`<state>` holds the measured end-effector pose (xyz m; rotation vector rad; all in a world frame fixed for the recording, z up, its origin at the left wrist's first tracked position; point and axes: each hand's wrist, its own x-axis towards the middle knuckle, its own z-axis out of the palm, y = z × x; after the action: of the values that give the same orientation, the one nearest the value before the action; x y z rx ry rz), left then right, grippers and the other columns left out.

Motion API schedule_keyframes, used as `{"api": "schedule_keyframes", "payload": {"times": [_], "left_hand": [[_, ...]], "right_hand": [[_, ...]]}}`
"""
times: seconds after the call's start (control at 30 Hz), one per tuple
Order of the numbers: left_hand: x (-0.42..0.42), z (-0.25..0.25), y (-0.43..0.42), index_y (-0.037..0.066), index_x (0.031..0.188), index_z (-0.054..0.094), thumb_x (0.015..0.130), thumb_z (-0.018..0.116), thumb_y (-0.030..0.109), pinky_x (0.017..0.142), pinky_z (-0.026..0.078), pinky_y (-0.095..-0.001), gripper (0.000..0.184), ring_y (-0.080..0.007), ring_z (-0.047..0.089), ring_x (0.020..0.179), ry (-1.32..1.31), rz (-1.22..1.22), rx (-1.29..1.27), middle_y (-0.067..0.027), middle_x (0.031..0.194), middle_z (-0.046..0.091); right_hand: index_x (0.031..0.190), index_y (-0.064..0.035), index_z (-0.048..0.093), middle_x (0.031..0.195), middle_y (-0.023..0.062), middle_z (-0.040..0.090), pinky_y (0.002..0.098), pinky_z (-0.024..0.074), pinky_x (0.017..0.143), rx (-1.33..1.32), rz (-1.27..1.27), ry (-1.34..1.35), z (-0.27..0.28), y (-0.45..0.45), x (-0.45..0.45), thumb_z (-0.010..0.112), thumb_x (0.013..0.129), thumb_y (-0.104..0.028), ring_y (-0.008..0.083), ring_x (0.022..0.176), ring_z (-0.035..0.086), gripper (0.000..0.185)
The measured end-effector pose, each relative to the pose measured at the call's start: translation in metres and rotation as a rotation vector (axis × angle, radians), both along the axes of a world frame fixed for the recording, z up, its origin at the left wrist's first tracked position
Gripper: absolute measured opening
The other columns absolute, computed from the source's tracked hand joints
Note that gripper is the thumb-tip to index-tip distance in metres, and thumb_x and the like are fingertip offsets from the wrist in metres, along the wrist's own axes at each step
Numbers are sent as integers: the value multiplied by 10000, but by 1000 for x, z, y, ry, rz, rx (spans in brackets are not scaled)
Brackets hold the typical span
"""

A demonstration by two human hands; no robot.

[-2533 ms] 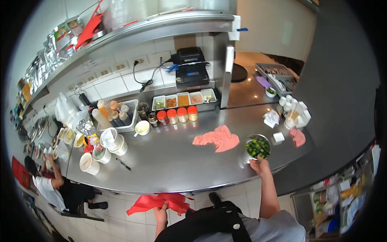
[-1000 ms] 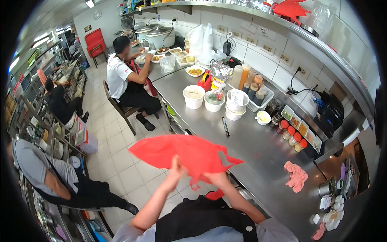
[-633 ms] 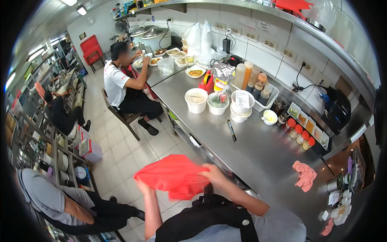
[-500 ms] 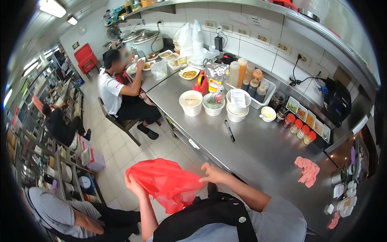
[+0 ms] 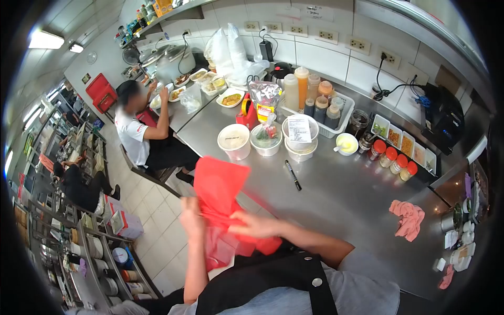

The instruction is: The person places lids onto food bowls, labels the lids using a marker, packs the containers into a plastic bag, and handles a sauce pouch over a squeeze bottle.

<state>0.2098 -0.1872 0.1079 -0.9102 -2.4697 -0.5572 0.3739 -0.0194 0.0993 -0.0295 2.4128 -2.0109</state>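
Note:
A thin red bag (image 5: 218,184) is bunched in front of my body, beside the counter's front edge, with its upper part standing up. My left hand (image 5: 192,216) is closed round its left side, slightly blurred. My right hand (image 5: 252,226) grips the bag from the right, its fingers pressed on the red material. Nearest to the bag on the steel counter (image 5: 336,210) are a lidded white tub (image 5: 234,142), a second tub (image 5: 266,139) with greens, and a stacked pair bearing a paper label (image 5: 300,129). A black marker (image 5: 293,175) lies to their right.
Sauce bottles (image 5: 302,86), a small bowl (image 5: 346,143), red-lidded jars (image 5: 388,156) and a pink cloth (image 5: 407,219) are on the counter. A seated person (image 5: 144,126) is at its far left end. Shelves of dishes (image 5: 97,249) stand at the left.
My right hand has closed on the red bag after being apart from it. The bag has been gathered and raised. The view has shifted, and the nearby standing person has mostly left it.

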Motion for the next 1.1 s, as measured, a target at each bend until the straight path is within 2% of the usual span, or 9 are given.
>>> {"api": "schedule_keyframes", "payload": {"times": [0.1,0.2,0.33,0.43,0.53,0.6,0.77,0.83,1.1], "left_hand": [[-78,11,-23,57,913,639,795,564,69,730,485,-373,141,-295,590,808,-142,198,704,-109,949,578],[-89,32,-27,40,892,621,803,547,45,763,467,-363,116,-275,581,861,352,328,253,-96,945,571],[-95,13,-3,23,899,601,806,536,41,774,464,-368,115,-271,572,903,267,177,430,-95,932,555],[-103,-24,14,16,859,605,760,551,83,792,459,-381,131,-279,572,880,134,66,359,-101,944,573],[-125,-34,13,69,823,572,869,482,90,731,498,-363,104,-207,609,828,-773,-18,1419,-77,875,618],[-138,-24,-17,80,845,561,909,479,141,744,521,-369,121,-206,623,840,-865,-86,1334,-79,898,631],[-103,-3,1,99,766,505,899,537,89,491,461,-311,137,-158,567,593,-727,-144,1300,-51,744,614],[-80,-7,4,6,768,529,748,591,9,691,470,-381,64,-290,572,740,-60,64,285,-133,784,579],[-114,-50,-13,-16,870,577,672,594,-28,797,468,-372,199,-327,576,865,-448,221,273,-166,880,584]], "right_hand": [[1303,28,507,1294,275,528,378,404,1025,182,163,73,28,9,19,644,891,-434,348,1226,516,634],[1234,23,567,1343,234,492,377,384,1034,165,229,-420,65,34,19,632,914,-365,323,1243,489,507],[1254,10,561,1282,146,529,342,386,1004,-90,-166,465,73,43,30,555,983,-259,225,1176,508,383],[1383,15,420,1361,134,493,331,356,1050,-577,-12,14,96,35,42,551,984,-345,215,1259,456,554],[1445,37,327,1388,129,482,314,352,1062,-530,170,-148,68,39,29,589,948,-440,198,1282,443,737],[1394,23,412,1284,114,561,297,416,1003,27,159,-55,71,53,26,703,867,-401,177,1181,523,737],[1172,-16,564,1055,27,624,276,486,873,-46,-376,190,25,112,-9,632,825,-4,132,968,597,354],[1153,-15,573,1038,11,621,264,477,856,-526,-562,149,39,139,-6,590,825,48,103,948,580,335],[1081,-8,623,995,41,643,281,465,789,64,-132,-72,64,161,13,727,812,-135,112,895,585,315]]}}
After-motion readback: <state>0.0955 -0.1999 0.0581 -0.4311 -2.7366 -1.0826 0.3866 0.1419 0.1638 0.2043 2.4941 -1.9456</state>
